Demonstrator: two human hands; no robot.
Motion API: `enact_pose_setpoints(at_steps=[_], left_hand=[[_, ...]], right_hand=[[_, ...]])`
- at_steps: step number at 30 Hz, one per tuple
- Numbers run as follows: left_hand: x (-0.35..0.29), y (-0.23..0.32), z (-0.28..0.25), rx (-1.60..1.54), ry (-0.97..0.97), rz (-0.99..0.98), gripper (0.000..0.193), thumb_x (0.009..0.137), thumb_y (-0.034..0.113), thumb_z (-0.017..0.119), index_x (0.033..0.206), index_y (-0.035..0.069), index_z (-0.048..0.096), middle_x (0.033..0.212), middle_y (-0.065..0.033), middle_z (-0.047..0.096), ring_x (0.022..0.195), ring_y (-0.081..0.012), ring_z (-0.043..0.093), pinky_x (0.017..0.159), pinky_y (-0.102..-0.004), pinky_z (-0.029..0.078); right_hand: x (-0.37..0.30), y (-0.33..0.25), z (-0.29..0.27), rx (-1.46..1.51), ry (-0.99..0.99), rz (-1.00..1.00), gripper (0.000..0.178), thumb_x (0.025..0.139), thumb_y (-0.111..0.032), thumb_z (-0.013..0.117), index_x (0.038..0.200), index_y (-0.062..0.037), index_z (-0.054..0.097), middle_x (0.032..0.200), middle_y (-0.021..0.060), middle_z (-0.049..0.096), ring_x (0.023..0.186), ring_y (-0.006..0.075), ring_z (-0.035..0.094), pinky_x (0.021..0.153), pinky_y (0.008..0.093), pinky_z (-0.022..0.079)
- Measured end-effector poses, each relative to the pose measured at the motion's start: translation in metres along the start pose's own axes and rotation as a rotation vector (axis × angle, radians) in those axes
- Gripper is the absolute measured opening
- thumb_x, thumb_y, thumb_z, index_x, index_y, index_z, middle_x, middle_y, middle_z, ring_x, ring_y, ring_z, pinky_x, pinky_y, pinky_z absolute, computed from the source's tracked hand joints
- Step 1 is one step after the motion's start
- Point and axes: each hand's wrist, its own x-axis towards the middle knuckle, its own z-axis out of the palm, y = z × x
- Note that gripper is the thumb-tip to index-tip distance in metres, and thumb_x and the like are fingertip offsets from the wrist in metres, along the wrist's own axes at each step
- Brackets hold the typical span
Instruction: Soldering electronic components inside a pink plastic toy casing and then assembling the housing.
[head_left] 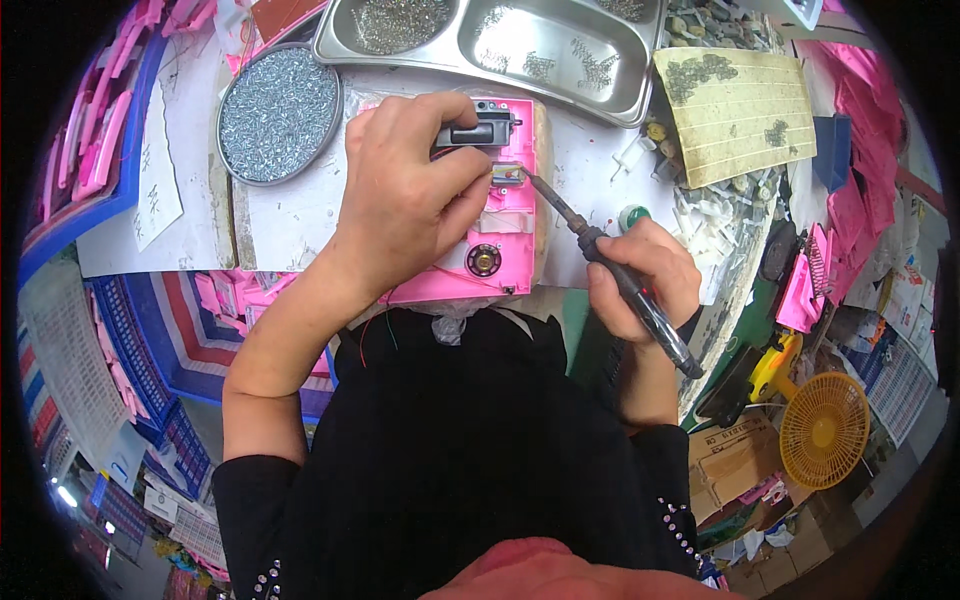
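Observation:
My right hand (645,280) is wrapped round the dark handle of a soldering iron (640,300). Its thin tip reaches the edge of a small silvery part (507,174) inside a pink plastic housing (512,265). On the housing's left side lies my left hand (415,180), its index finger and thumb bent either side of a black plastic part (490,133). These fingers are closed on that part; whether they also pinch a wire is hidden. A round black speaker (484,260) sits lower in the housing. Thin red and green wires (388,325) hang below its near edge.
A round tin of small metal pieces (280,115) stands left, and a steel compartment tray (470,50) with small springs lies behind. Right are a yellowish card (735,115), loose white plastic pieces (715,220) and a green round cap (632,215). A yellow fan (824,430) is lower right.

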Motion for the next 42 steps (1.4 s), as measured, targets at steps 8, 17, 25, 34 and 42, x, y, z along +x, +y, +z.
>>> enact_pose_setpoints(at_steps=[8,17,25,34,42], left_hand=[[-0.0007,-0.0002,0.0005,0.001,0.002,-0.003,0.014,0.074,0.014,0.08,0.086,0.012,0.073,0.115,-0.0057,0.063,0.092,-0.0226,0.056,0.087,-0.039,0.037],[-0.0014,-0.0003,0.0006,-0.005,-0.003,-0.002,0.014,0.074,0.014,0.079,0.086,0.011,0.073,0.115,-0.0062,0.063,0.093,-0.0232,0.057,0.087,-0.0395,0.037],[-0.0013,-0.0011,0.0022,-0.013,0.018,0.005,0.014,0.073,0.014,0.079,0.085,0.011,0.072,0.114,-0.006,0.063,0.091,-0.0233,0.056,0.086,-0.0394,0.037],[-0.0013,-0.0007,0.0022,-0.005,0.016,0.005,0.013,0.074,0.014,0.079,0.085,0.011,0.073,0.114,-0.0054,0.063,0.09,-0.0226,0.055,0.085,-0.0391,0.037],[-0.0004,0.0013,0.0006,-0.009,0.004,-0.013,0.013,0.074,0.015,0.079,0.085,0.011,0.073,0.114,-0.0056,0.062,0.09,-0.0226,0.056,0.087,-0.0396,0.037]], right_hand=[[-0.0001,0.0007,0.001,-0.02,0.004,0.004,0.026,0.078,-0.001,0.076,0.1,0.0024,0.064,0.067,0.0101,0.06,0.054,0.0188,0.054,0.049,0.0298,0.039],[-0.0003,0.0015,-0.0006,-0.004,0.056,0.004,0.027,0.073,0.0,0.078,0.098,0.0023,0.069,0.067,0.0088,0.064,0.05,0.0179,0.053,0.045,0.0289,0.036],[-0.0003,0.0022,-0.0023,-0.01,0.06,-0.002,0.027,0.074,-0.001,0.078,0.099,0.0024,0.069,0.066,0.0084,0.062,0.051,0.0181,0.053,0.045,0.0291,0.036],[0.0016,0.0016,-0.0038,-0.012,0.055,0.0,0.028,0.073,0.0,0.078,0.099,0.0028,0.07,0.067,0.0098,0.063,0.051,0.019,0.054,0.046,0.0296,0.038],[0.0007,0.0015,-0.0037,-0.018,0.068,0.013,0.028,0.073,0.0,0.078,0.099,0.0025,0.069,0.068,0.0104,0.064,0.052,0.0197,0.055,0.046,0.0301,0.039]])
